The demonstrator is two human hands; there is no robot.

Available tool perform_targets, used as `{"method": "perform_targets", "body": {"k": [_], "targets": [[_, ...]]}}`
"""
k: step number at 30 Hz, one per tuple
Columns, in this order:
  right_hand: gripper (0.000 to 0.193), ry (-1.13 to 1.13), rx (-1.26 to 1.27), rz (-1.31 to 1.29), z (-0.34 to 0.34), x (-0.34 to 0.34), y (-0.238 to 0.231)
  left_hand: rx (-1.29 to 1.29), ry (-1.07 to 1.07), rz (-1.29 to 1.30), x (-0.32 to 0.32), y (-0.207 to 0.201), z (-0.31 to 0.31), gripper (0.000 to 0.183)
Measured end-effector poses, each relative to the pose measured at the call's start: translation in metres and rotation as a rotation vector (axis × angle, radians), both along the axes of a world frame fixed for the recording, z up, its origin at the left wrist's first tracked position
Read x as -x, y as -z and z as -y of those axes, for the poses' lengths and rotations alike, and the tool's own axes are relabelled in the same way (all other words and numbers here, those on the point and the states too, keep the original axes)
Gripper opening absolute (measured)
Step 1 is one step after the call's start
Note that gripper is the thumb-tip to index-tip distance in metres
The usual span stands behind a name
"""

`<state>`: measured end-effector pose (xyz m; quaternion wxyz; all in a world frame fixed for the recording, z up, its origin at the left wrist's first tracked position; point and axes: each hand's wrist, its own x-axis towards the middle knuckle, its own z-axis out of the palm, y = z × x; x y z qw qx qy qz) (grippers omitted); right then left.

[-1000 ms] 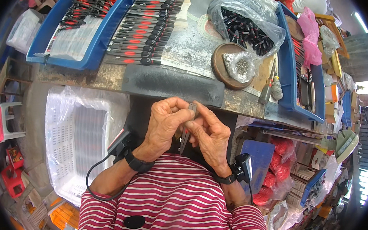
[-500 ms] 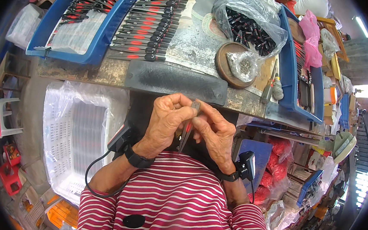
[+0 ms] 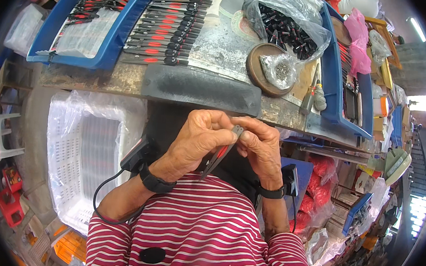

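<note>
Over my lap, a slim grey-and-red tool with a pointed end (image 3: 216, 159) is held slantwise, its point down toward my striped shirt. My left hand (image 3: 192, 140) is closed on it, pinching it near the rounded upper end. My right hand (image 3: 263, 149) is closed too, thumb and fingertips at that same rounded end; any small part between them is hidden. Just beyond my hands runs the dark padded edge (image 3: 201, 93) of the workbench. Similar red-and-black tools (image 3: 156, 44) lie in a neat row on it.
Left on the bench, a blue bin (image 3: 111, 45) holds more such tools. A plastic bag of black parts (image 3: 281, 31), a round wooden dish (image 3: 254, 69) with a bag of small metal pieces, a screwdriver (image 3: 308, 98) and another blue bin (image 3: 332, 87) stand right. A white crate (image 3: 62, 171) sits below left.
The tool has tilted further, its upper end swinging right and its point left. My right hand has moved slightly right and turned. The bench things stay put.
</note>
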<state>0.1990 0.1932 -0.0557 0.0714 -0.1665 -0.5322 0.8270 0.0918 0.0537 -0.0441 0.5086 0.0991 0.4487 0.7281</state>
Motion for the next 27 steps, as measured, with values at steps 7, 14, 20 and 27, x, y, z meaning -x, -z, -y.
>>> {"method": "perform_targets", "body": {"k": [7,14,20,27], "targets": [[0.024,-0.027,0.058,-0.063,-0.005,0.0,0.005,-0.008,0.099,-0.006,0.002,0.005,0.002,0.01],[0.023,-0.051,0.038,-0.112,-0.007,-0.001,0.007,0.043,0.182,-0.008,0.003,0.007,0.003,0.011],[0.023,-0.075,0.048,-0.123,-0.008,-0.003,0.009,0.057,0.239,0.01,0.002,0.006,0.005,0.016],[0.026,-0.03,0.118,-0.162,-0.016,-0.009,0.015,0.092,0.34,-0.052,0.0,0.003,0.005,0.021]]}}
